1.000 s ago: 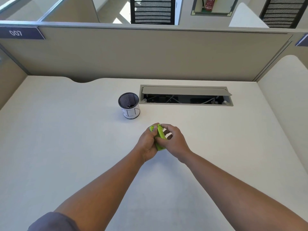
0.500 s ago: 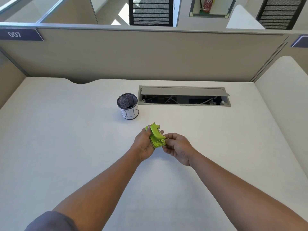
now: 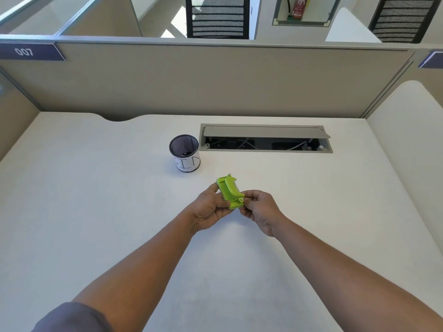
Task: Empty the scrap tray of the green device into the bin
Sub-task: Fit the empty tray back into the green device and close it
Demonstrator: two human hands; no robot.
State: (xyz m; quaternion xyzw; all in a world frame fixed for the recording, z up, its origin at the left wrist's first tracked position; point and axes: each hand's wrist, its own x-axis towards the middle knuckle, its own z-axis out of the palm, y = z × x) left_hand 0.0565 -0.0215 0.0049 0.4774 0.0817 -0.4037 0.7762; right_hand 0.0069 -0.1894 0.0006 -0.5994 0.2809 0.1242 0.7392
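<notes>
The green device (image 3: 229, 190), a small lime hole punch, is held above the white desk (image 3: 96, 212) with its handle side facing me. My left hand (image 3: 211, 209) grips its left side and underside. My right hand (image 3: 260, 209) pinches its near right corner with thumb and fingers. The bin (image 3: 184, 153), a small black mesh cup with a white paper label, stands upright on the desk beyond and left of the device, apart from both hands. Something dark lies at the bin's bottom. The device's scrap tray side is hidden from me.
An open cable hatch (image 3: 266, 138) with a raised grey flap is sunk into the desk right of the bin. Beige partition walls (image 3: 215, 80) close the desk at the back and sides. A second desk surface (image 3: 407, 140) adjoins on the right.
Both hands were wrapped around the device; now the right hand has slid to its near corner, the device is turned so its handle shows, and it is lifted slightly.
</notes>
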